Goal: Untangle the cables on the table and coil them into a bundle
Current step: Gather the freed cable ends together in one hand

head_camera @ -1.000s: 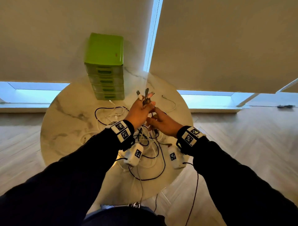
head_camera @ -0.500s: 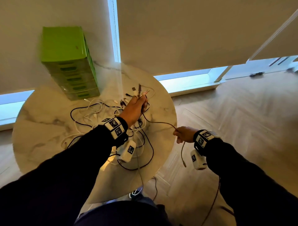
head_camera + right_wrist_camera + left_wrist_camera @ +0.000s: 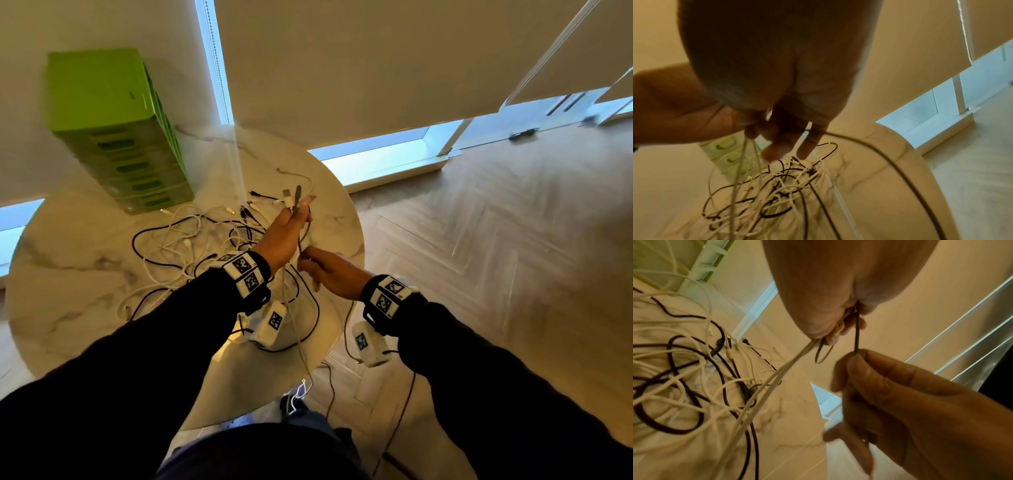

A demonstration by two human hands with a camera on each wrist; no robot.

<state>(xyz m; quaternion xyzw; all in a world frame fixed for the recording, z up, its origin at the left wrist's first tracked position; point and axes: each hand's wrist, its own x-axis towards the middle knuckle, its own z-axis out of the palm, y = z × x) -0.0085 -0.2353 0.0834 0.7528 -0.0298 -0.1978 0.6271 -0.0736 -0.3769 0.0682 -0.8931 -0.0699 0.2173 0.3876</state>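
A tangle of white and dark cables [image 3: 191, 246] lies on the round marble table [image 3: 68, 274]. My left hand [image 3: 298, 215] is raised above it and grips several cable ends, whose plugs [image 3: 296, 198] stick up past the fingers. White strands [image 3: 764, 386] run taut from that left hand [image 3: 840, 331] down to the pile. Just below it, my right hand [image 3: 305, 261] pinches one thin dark cable [image 3: 857, 337] between thumb and forefinger. The same dark cable [image 3: 890, 162] trails away from the right hand [image 3: 789, 146] past the table's right edge [image 3: 346, 329].
A green drawer unit [image 3: 116, 137] stands at the table's back left, against the wall. Loose plugs [image 3: 257, 197] lie behind the left hand. Wooden floor [image 3: 479, 274] spreads to the right; thin cords [image 3: 329, 387] hang past the near rim.
My right hand has come back from beyond the table's right edge to just under the left hand, still pinching the dark cable. The left hand has kept its grip on the cable ends.
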